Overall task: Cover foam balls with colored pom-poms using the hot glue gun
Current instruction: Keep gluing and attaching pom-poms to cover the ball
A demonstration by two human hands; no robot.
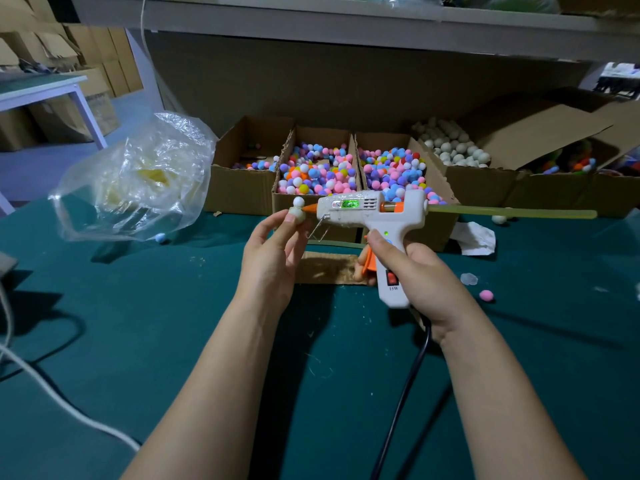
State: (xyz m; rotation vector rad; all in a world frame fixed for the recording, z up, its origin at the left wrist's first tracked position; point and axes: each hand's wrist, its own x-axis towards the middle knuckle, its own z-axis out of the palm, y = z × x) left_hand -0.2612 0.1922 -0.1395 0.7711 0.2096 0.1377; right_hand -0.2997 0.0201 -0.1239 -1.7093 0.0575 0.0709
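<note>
My left hand point(272, 252) pinches a small white foam ball point(298, 215) between thumb and fingertips, held up over the green table. One white pom-pom point(298, 201) sits on top of the ball. My right hand point(412, 268) grips the handle of a white hot glue gun point(370, 211) with a finger on its orange trigger. The gun's orange nozzle point(310, 208) touches the ball's right side. A long yellowish glue stick point(512, 213) juts from the gun's back. Cardboard boxes of colored pom-poms point(317, 171) stand just behind.
A box of white foam balls point(450, 145) stands at the back right. A crumpled clear plastic bag point(138, 178) lies at left. A cardboard scrap point(329, 268) lies under my hands. Loose pink point(486, 295) and blue point(160, 238) pom-poms lie about. The gun's black cord point(401, 403) trails toward me.
</note>
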